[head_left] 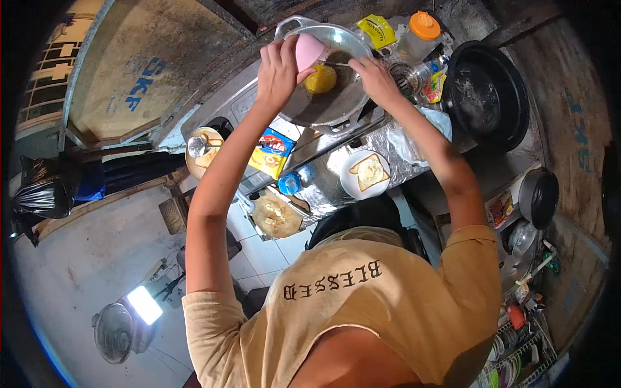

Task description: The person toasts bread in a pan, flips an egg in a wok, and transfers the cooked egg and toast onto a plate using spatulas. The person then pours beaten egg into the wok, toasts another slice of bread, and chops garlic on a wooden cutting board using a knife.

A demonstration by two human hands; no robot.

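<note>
Pouring seems the current step: the left hand (279,70) grips a pink bowl (310,52) over yellow mixture (321,79) in the pan (299,108), the right hand (376,80) grasps a thin utensil (337,64), and steady scraping seems called for.

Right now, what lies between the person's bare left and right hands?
In the head view, a rounded pink bowl, a thin metal utensil and yellow mixture, with a round grey metal pan beneath.

Passing room over the foil (324,185) separates white plate (350,185) and blue object (289,183); the wok (301,108) blocks beyond.
</note>
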